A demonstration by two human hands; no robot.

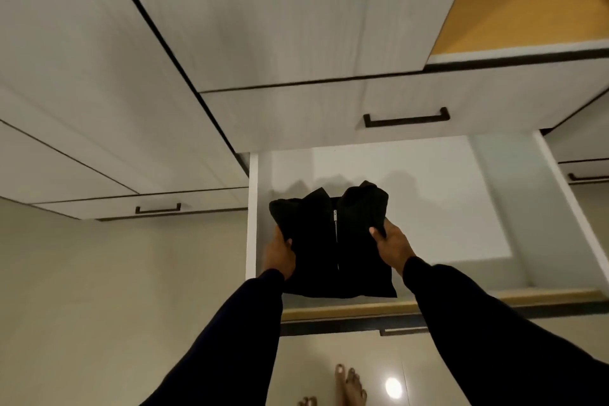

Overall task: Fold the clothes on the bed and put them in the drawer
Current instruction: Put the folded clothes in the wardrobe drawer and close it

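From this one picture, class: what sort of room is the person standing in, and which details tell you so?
Probably a bedroom or dressing area at home. Pale wardrobe fronts with dark bar handles fill the view, both hands lower a folded black zip garment into an open drawer, and bare feet stand on a glossy floor.

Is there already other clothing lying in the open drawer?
No, the open drawer shows only a bare pale floor, and the folded black garment is held over it by the left hand and right hand.

The folded jacket (pixel 333 247) is plain black with a silver zip (pixel 335 227); the open drawer (pixel 428 208) is white inside, its handles (pixel 406 117) dark.
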